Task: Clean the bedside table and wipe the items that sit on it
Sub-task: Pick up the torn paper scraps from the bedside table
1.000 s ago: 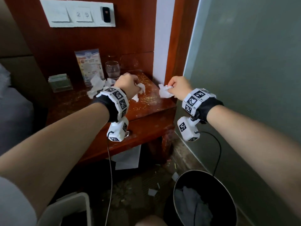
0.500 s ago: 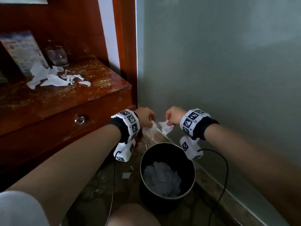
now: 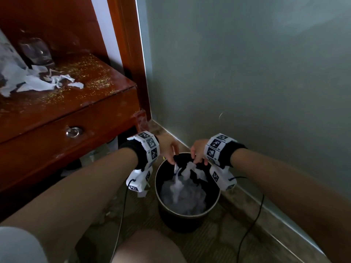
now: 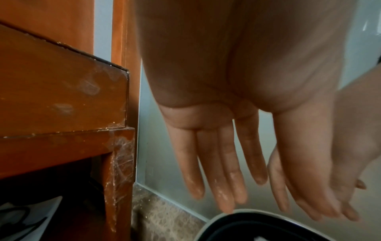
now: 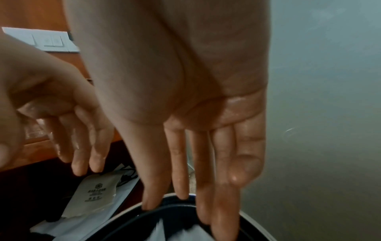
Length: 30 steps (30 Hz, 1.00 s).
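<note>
Both my hands hang over a black waste bin (image 3: pixel 158 188) on the floor, right of the wooden bedside table (image 3: pixel 79 109). My left hand (image 3: pixel 171 157) and right hand (image 3: pixel 198 157) point fingers down, straight and apart, and hold nothing. White tissue scraps (image 3: pixel 187 170) hang in the air just under the fingertips, above a heap of tissue in the bin. In the left wrist view the left hand's fingers (image 4: pixel 218 171) are spread above the bin rim (image 4: pixel 237 213). The right hand's fingers (image 5: pixel 198 171) reach down to the rim. More torn tissue (image 3: pixel 34 83) and gold specks lie on the table top.
A drinking glass (image 3: pixel 36 52) stands at the back of the table beside a leaflet stand (image 3: pixel 7 52). The table's drawer has a round metal knob (image 3: pixel 73 131). A grey wall (image 3: pixel 247 73) runs close on the right. A white paper bag (image 5: pixel 97 194) lies under the table.
Both hands carried tissue scraps from the table top down to the bin, then opened and let them go. The scraps now drop into the bin.
</note>
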### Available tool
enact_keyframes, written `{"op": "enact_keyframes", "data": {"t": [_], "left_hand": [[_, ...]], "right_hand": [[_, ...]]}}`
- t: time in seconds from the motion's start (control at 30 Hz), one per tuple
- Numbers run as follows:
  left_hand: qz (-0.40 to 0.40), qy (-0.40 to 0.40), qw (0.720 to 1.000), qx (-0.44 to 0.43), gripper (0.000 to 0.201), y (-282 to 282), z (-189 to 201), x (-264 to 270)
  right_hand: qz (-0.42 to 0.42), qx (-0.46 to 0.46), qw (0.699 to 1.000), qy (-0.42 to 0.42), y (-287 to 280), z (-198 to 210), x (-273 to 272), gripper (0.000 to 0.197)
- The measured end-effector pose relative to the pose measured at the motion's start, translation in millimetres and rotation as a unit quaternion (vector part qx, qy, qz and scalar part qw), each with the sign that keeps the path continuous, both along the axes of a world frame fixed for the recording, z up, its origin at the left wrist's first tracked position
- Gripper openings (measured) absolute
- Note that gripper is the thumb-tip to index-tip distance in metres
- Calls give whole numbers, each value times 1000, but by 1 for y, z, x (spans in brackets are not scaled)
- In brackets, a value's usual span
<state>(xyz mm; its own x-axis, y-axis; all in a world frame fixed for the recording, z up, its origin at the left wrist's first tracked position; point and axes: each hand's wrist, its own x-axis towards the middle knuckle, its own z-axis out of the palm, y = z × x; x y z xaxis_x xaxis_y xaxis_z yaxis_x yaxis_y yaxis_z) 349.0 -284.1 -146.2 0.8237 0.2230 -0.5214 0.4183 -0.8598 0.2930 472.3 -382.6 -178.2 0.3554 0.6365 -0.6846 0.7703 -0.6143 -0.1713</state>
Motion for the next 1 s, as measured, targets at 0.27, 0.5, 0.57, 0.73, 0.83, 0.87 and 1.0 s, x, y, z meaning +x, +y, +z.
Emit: {"op": "enact_keyframes", "data": {"t": [0.27,0.5,0.57,0.73,0.83,0.87,1.0], "left_hand": [[94,-143,983,71,28,56,33,-22],[288,-322,894,119,19,131,89,-82],[333,-352,867,119,20,146,98,-96],[444,-291,835,145,26,211,114,-161],[490,-213,833,144,39,245,118,-201],[496,-191,834,148,42,254,118,-210],[461,-140,856,186,48,281,118,-227]], "right_hand": [[-7,184,981,-65,53,54,-8,29],[-39,424,902,-67,164,122,-49,18],[-26,449,892,-48,184,131,-60,19],[61,410,910,-25,261,142,-107,32],[117,371,921,-41,302,143,-136,44],[132,357,923,-49,312,141,-140,46],[212,329,917,-79,348,133,-151,51]]}}
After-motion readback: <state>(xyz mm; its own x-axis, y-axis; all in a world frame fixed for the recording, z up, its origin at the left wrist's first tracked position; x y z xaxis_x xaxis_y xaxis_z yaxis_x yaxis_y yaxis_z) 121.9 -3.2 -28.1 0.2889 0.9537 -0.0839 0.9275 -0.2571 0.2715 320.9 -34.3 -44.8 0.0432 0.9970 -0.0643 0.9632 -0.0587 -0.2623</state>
